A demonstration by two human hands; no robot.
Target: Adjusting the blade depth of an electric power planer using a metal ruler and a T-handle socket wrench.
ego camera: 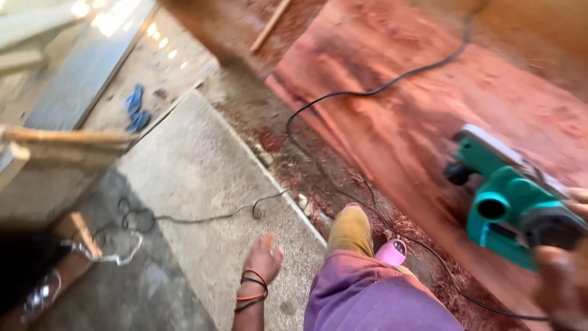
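A green electric planer [511, 199] rests on a wide reddish wooden slab [429, 92] at the right. My right hand [563, 270] grips the planer's dark handle at the frame's right edge. My left hand [262, 257] hangs free low in the middle, fingers loosely apart, with thin bands on the wrist; it holds nothing and is above the concrete floor [196, 178]. The picture is blurred by motion.
A black power cord [343, 95] runs from the slab across the ground. Red shavings [343, 184] lie along the slab's edge. My leg in purple cloth [367, 294] and a pink sandal [392, 251] stand beside it. Blue sandals [136, 109] lie far left, and a wooden frame [67, 138] stands at the left.
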